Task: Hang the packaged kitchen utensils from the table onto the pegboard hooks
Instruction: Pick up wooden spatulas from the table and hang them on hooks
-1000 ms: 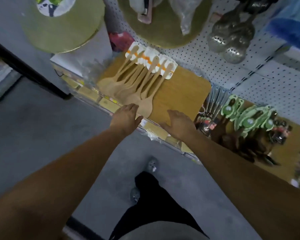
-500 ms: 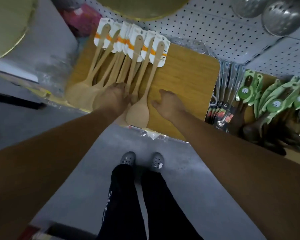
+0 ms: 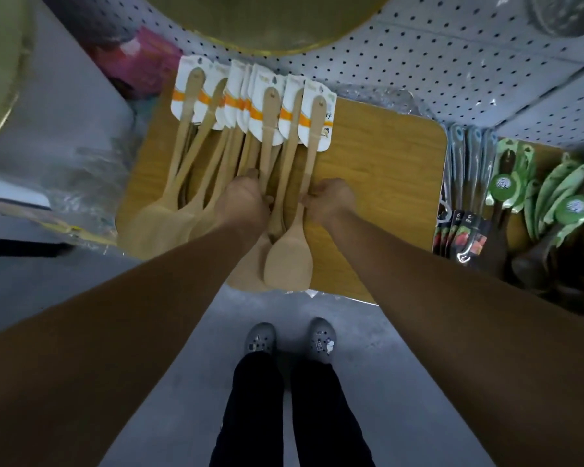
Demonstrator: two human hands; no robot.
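Several wooden spatulas (image 3: 216,156) with white and orange card labels lie fanned out on the wooden table (image 3: 378,170). My left hand (image 3: 243,203) grips the handles of spatulas in the middle of the row. My right hand (image 3: 331,200) pinches the handle of the rightmost wooden spatula (image 3: 289,261), whose blade juts over the table's front edge. The white pegboard (image 3: 452,62) rises behind the table.
Black-handled utensils in packets (image 3: 462,210) and green-carded dark utensils (image 3: 553,210) lie at the right. Gold round boards (image 3: 270,21) and metal strainers (image 3: 567,15) hang above. Pink packaging (image 3: 145,65) and plastic wrap (image 3: 81,170) sit at the left. My feet (image 3: 290,338) stand on grey floor.
Both hands moved forward onto the spatula handles and closed on them: the left on the middle ones, the right on the rightmost one. The view tilted down toward the table.
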